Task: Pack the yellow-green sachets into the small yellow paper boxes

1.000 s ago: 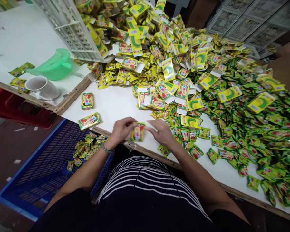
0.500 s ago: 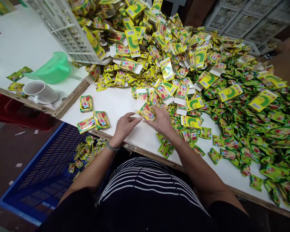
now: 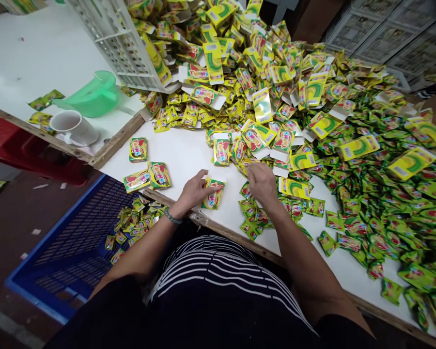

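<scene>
White desk point(image 3: 181, 152), ctr of frame: L hand point(image 3: 194, 192) grasps small printed carton point(image 3: 213, 199), prob. light, thin card, crushable, best held by side edges; R hand point(image 3: 263, 186) curled nr green sachets point(image 3: 248, 209), grip unclear.

The small box point(image 3: 213, 199) now sits in the left hand point(image 3: 192, 193) alone — the right hand point(image 3: 263, 185) has moved off beside the green packets point(image 3: 250, 209) — and a third box point(image 3: 159, 175) has joined the two boxes point(image 3: 138, 149) at left.

Mug point(image 3: 76, 130) before scoop point(image 3: 94, 99) far L, crate point(image 3: 72, 228) below tbl point(image 3: 181, 148), sachets point(image 3: 390, 290) on tbl R
</scene>
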The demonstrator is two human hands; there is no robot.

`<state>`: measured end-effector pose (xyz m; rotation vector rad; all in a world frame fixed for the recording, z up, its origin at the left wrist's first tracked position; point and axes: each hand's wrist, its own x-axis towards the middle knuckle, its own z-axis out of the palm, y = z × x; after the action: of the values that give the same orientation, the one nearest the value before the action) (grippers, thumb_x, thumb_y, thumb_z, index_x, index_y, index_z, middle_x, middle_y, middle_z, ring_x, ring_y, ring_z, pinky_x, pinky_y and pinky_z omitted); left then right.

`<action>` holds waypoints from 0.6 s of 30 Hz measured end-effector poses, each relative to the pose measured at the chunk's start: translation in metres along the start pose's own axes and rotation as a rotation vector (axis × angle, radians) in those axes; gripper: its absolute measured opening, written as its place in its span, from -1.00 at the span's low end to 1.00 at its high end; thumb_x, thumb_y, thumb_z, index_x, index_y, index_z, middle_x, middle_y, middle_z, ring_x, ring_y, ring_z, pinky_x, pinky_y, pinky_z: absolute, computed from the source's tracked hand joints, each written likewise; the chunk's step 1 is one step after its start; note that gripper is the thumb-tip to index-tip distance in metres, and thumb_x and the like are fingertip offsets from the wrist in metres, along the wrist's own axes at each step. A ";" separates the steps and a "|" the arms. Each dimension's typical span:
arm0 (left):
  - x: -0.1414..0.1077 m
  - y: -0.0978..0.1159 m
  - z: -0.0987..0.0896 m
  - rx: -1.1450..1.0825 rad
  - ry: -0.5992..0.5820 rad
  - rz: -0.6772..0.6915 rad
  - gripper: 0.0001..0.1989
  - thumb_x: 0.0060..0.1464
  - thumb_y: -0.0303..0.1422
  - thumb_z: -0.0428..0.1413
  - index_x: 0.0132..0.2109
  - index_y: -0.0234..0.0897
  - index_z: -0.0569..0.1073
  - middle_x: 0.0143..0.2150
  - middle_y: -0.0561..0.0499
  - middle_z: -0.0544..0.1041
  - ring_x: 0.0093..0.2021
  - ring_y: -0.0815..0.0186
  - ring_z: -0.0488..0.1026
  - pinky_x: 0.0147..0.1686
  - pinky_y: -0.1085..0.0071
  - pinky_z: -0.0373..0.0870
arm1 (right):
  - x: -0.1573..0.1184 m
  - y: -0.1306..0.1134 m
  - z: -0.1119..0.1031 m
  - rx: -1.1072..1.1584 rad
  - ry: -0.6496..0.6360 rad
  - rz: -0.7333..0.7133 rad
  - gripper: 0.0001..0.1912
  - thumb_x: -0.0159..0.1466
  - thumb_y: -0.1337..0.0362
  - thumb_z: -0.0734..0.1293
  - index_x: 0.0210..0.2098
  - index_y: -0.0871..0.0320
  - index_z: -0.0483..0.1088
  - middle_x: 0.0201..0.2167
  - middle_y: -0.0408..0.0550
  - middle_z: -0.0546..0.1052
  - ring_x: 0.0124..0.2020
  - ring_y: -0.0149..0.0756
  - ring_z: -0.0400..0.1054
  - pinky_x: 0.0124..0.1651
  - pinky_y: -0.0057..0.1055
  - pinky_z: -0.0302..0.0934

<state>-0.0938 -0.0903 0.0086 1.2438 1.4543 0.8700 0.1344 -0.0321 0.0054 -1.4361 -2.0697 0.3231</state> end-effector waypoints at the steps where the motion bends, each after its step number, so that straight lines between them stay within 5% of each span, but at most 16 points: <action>1: 0.001 0.002 0.002 0.040 -0.014 0.015 -0.39 -0.20 -0.09 0.34 -0.04 -0.26 0.36 -0.59 0.24 0.30 -0.56 0.42 0.25 -0.50 0.49 0.12 | -0.001 -0.002 0.000 0.097 0.048 0.088 -0.69 0.36 0.16 0.11 -0.28 0.13 0.43 -0.24 0.07 0.56 -0.17 -0.15 0.42 -0.08 -0.18 0.28; 5: 0.005 0.010 0.010 0.132 -0.122 0.064 -0.37 -0.19 -0.05 0.32 -0.02 -0.31 0.39 -0.62 0.26 0.19 -0.59 0.46 0.11 -0.55 0.48 -0.05 | -0.008 -0.008 0.002 0.562 0.003 0.466 -0.61 0.22 -0.13 0.25 -0.32 0.07 0.34 -0.51 -0.11 0.48 -0.51 -0.25 0.42 -0.47 -0.34 0.26; 11: 0.004 0.006 0.015 0.011 -0.282 0.059 -0.47 -0.13 -0.09 0.29 -0.08 -0.27 0.35 -0.61 0.26 0.18 -0.58 0.48 0.07 -0.54 0.50 -0.06 | -0.022 0.001 -0.005 0.697 -0.058 0.540 -0.59 0.12 -0.13 0.32 -0.30 0.08 0.37 -0.57 -0.17 0.45 -0.61 -0.30 0.36 -0.55 -0.36 0.20; 15: 0.005 0.007 0.015 0.027 -0.278 0.085 -0.53 -0.09 -0.17 0.29 -0.09 -0.24 0.31 -0.62 0.28 0.16 -0.59 0.48 0.06 -0.55 0.51 -0.07 | -0.017 0.001 -0.028 0.372 -0.024 0.233 -0.72 0.26 0.09 0.22 -0.25 0.13 0.45 -0.34 -0.01 0.58 -0.36 -0.20 0.44 -0.25 -0.25 0.29; 18: 0.008 0.012 0.020 -0.033 -0.372 0.106 -0.57 -0.09 -0.16 0.29 -0.17 -0.24 0.29 -0.59 0.24 0.27 -0.58 0.49 0.14 -0.56 0.53 -0.02 | -0.003 -0.007 -0.042 0.017 -0.254 -0.127 -0.77 0.23 0.35 0.18 -0.33 0.12 0.49 -0.31 0.00 0.58 -0.22 -0.18 0.39 -0.11 -0.27 0.21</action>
<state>-0.0717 -0.0811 0.0128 1.3835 1.0824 0.6839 0.1548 -0.0437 0.0416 -1.3014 -2.3416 0.4915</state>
